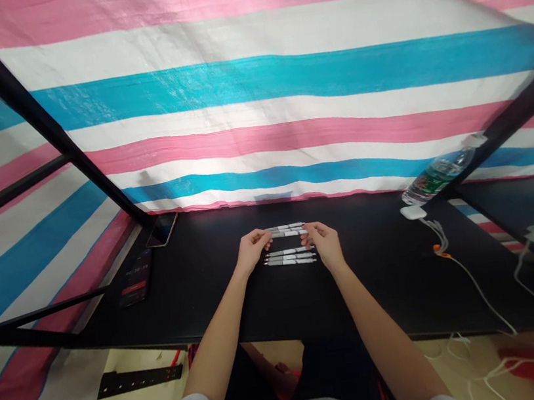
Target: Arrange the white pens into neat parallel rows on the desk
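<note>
My left hand is closed at the left ends of a small upper group of white and grey pens. At their right ends my right hand is closed too, so the pens span the gap between my fingers. Whether they are lifted or rest on the table I cannot tell. Just nearer to me, several similar pens lie side by side on the black table, tips to the left. The fingertips of both hands partly cover the upper pens' ends.
Left on the table are a phone with a lit timer and another dark phone. A clear water bottle leans at the back right, beside a white charger with cables. Black frame posts and striped sheeting enclose the table.
</note>
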Tool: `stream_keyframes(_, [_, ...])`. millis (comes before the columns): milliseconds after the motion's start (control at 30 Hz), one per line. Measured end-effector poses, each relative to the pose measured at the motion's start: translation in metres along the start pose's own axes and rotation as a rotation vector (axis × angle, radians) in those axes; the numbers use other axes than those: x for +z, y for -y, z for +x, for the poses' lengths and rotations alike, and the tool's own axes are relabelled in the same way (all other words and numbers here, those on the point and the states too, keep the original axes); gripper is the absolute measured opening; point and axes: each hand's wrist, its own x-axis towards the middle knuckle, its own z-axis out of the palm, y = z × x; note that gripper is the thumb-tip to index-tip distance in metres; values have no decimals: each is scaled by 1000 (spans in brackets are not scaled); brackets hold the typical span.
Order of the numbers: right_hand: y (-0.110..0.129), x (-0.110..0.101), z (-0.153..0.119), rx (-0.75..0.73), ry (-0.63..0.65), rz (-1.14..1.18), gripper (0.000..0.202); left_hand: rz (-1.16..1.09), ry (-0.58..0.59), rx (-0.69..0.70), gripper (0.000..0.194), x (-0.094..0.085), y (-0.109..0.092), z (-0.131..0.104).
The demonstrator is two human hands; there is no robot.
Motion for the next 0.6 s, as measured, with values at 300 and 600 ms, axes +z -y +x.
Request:
stream_keyframes(300, [2,1,0,6,-11,37,43,2,5,-24,32,0,2,0])
stream_keyframes(600, [-1,0,2,33,-12,64,43,42,23,18,27,-1,-1,-1])
